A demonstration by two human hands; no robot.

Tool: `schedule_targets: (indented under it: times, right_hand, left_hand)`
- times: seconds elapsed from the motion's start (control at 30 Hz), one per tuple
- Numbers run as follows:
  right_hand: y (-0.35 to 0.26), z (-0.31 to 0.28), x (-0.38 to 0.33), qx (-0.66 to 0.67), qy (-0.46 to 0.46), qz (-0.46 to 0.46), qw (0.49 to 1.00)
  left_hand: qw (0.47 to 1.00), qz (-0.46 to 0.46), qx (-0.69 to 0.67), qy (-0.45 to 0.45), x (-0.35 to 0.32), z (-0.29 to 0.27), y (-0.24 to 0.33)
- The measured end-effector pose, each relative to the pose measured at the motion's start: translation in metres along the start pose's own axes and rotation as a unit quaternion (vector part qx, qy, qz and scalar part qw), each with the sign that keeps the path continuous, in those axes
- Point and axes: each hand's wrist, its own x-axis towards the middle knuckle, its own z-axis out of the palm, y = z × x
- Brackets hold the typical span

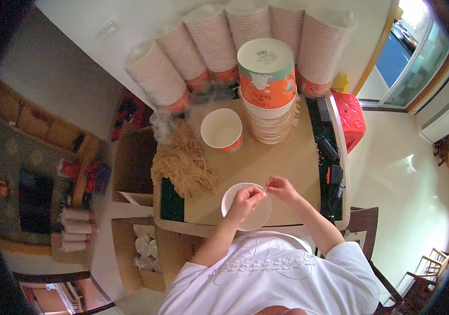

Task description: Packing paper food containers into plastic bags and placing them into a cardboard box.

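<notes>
From beside the table, I see both bare hands pinched nearly closed, fingertips almost meeting over its near edge. The left hand and the right hand pinch a pale sliver between them (too small for me to name). Under the left one sits a round white container or lid; I can't tell which. A tan heap of shredded fibre lies off to the left, with an open white-and-orange tub beside it. Farther back, an upside-down orange tub tops a stack.
</notes>
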Motion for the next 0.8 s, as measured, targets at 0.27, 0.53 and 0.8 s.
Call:
schedule_targets:
  times: [0.27, 0.53, 0.8]
  right_hand:
    - [-0.007, 0.002, -0.008, -0.057, -0.036, 0.007, 0.998]
    - [0.029, -0.007, -0.006, -0.032, -0.034, -0.044, 0.998]
    - [0.007, 0.004, -0.021, -0.085, 0.024, -0.026, 0.996]
  left_hand:
    - [1.000, 0.002, -0.001, -0.002, -0.005, 0.001, 0.001]
    - [0.998, 0.018, 0.022, -0.056, -0.011, 0.011, 0.003]
    - [0.987, 0.080, 0.117, 0.080, 0.000, -0.034, 0.004]
